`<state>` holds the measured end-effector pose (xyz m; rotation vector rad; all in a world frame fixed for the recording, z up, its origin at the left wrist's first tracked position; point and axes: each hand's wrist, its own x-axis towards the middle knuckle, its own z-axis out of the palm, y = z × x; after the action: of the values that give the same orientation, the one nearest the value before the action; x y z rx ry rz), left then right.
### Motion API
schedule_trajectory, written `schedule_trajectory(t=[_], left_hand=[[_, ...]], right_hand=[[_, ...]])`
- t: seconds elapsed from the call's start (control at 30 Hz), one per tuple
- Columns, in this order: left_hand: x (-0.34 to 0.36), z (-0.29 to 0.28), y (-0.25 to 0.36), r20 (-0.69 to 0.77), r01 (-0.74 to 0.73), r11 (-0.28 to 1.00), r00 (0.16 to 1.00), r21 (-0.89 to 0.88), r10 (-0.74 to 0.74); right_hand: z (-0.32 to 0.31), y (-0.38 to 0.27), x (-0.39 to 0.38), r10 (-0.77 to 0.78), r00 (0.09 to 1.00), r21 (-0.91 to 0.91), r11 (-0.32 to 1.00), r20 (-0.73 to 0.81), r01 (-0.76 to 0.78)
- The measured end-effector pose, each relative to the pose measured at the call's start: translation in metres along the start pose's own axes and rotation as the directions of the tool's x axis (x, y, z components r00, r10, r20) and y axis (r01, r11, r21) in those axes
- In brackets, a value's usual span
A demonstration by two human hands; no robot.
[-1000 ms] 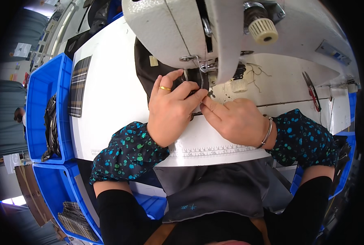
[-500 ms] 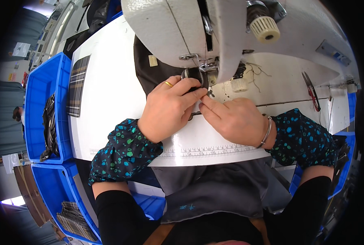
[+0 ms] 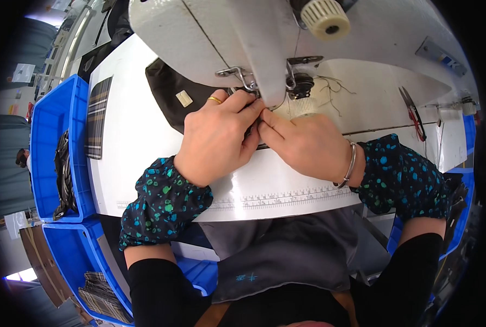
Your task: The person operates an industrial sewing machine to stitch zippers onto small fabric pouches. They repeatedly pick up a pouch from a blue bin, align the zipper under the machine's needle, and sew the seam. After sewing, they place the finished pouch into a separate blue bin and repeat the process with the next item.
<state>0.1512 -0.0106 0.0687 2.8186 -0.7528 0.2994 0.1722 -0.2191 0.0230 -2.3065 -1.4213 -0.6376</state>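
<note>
Under the head of a white sewing machine (image 3: 215,32) lies a dark brown fabric piece (image 3: 166,90) with a small cream label (image 3: 184,98). My left hand (image 3: 215,139), a gold ring on one finger, is curled over the near edge of this piece and presses it close to the presser foot area. Beside it, my right hand (image 3: 305,144) pinches the same edge, its fingertips meeting those of the left. A zipper edge shows only slightly between the fingers; most of it and the needle are hidden.
Red-handled scissors (image 3: 414,114) and loose threads (image 3: 332,90) lie right on the white table (image 3: 136,152). A printed ruler (image 3: 286,199) runs along its front. Plaid fabric (image 3: 98,117) rests at the left edge, beside blue bins (image 3: 82,147) holding cloth pieces.
The view has shifted, with the machine head appearing further left and higher. Both hands have closed in around the zipper, which showed as a curve before and is now mostly covered.
</note>
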Motion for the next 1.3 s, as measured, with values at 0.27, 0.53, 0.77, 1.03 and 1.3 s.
schedule_trajectory(t=[0.27, 0.53, 0.77, 1.03, 1.3], left_hand=[[0.004, -0.004, 0.01, 0.059, 0.055, 0.998, 0.997, -0.007, -0.054], [-0.003, -0.009, 0.002, -0.011, 0.036, 0.991, 0.999, -0.132, -0.037], [-0.007, -0.008, -0.002, 0.022, 0.092, 0.971, 0.996, -0.222, -0.09], [-0.001, -0.018, -0.016, 0.152, 0.156, 0.821, 0.985, -0.549, -0.085], [-0.002, -0.018, 0.0, 0.153, 0.148, 0.919, 0.983, -0.365, -0.098]], right_hand=[[-0.004, 0.005, 0.002, 0.067, 0.997, 0.02, 0.998, 0.031, -0.067], [-0.005, -0.001, -0.002, -0.059, 0.998, -0.029, 0.998, -0.016, 0.058], [0.003, -0.01, 0.002, -0.033, 0.999, 0.024, 0.999, 0.039, 0.032], [0.0, -0.005, 0.007, -0.165, 0.977, -0.168, 0.976, -0.132, 0.142], [0.016, -0.001, 0.005, -0.198, 0.973, -0.097, 0.978, -0.118, 0.187]])
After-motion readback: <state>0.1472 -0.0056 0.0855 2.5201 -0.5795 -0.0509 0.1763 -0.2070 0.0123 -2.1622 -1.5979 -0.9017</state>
